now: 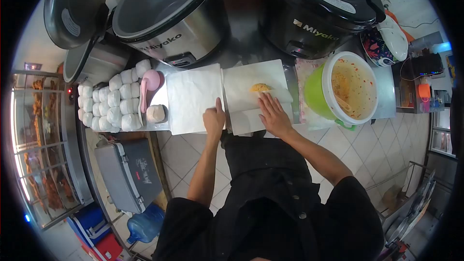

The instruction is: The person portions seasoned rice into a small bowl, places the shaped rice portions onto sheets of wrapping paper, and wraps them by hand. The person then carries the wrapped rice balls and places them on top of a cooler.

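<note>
Two stacks of white wrapping paper (195, 101) lie side by side on the counter. On the right stack sits a small mound of yellow food (260, 87), perhaps rice, its near side covered by a folded-over sheet (285, 97). My right hand (274, 114) lies flat on that folded sheet, fingers stretched out just below the mound. At the inner edge of the left stack is my left hand (214, 118), its fingers curled and one digit pointing forward; whether paper is pinched in it cannot be made out.
Several white wrapped parcels (114, 98) are piled at the left, near a pink scoop (151, 81) and a single parcel (155, 113). A green bucket (316, 92) of yellow food with a utensil stands right. Behind are large cookers (169, 14), one lidded (314, 19).
</note>
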The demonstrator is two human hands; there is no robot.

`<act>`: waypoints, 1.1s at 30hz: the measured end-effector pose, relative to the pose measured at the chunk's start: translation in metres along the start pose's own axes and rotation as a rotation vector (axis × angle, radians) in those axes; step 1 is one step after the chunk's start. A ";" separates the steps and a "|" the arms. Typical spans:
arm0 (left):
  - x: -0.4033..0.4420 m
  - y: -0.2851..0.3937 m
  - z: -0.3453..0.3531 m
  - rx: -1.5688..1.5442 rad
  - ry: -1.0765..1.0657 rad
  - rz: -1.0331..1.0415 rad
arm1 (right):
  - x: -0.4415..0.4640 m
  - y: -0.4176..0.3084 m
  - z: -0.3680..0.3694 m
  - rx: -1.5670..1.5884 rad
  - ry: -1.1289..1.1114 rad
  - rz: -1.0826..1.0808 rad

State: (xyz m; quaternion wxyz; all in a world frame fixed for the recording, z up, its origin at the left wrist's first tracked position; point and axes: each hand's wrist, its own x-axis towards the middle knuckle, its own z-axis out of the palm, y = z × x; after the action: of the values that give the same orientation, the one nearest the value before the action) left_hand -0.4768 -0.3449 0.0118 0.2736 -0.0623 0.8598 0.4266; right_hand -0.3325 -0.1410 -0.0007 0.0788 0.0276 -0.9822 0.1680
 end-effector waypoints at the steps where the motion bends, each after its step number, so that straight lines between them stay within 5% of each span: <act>1: 0.001 -0.004 -0.007 0.035 -0.139 -0.158 | 0.001 0.000 0.000 -0.004 -0.004 0.007; 2: 0.001 -0.011 -0.008 -0.094 -0.393 -0.308 | 0.000 -0.002 -0.002 -0.015 -0.026 0.006; 5: 0.006 -0.020 0.000 -0.339 -0.528 -0.428 | 0.007 -0.003 -0.006 -0.041 -0.053 -0.010; 9: 0.034 -0.033 0.006 -0.464 -0.490 -0.329 | 0.006 -0.003 -0.003 -0.034 -0.035 -0.009; 12: 0.052 -0.008 -0.009 -0.138 -0.487 -0.145 | 0.008 -0.005 -0.003 -0.021 -0.033 -0.004; 18: 0.091 0.047 0.003 -0.084 -0.231 0.101 | 0.010 -0.002 -0.001 0.006 -0.024 0.014; 21: 0.116 0.050 0.000 0.241 -0.243 0.704 | 0.011 -0.005 -0.003 -0.005 -0.050 0.014; 25: 0.137 0.058 -0.008 0.058 -0.440 0.553 | 0.012 -0.004 -0.005 0.026 -0.057 0.024; 30: 0.138 0.104 -0.015 1.015 -0.471 0.623 | 0.013 -0.004 -0.005 0.029 -0.056 0.037; 33: 0.136 0.123 0.012 0.983 -0.402 0.784 | 0.013 -0.004 -0.004 0.027 -0.061 0.029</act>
State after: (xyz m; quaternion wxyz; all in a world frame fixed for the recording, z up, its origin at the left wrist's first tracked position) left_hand -0.6284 -0.2408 0.0203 0.2498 0.4683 0.8457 0.0557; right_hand -0.3448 -0.1440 0.0068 0.0459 0.0197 -0.9821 0.1814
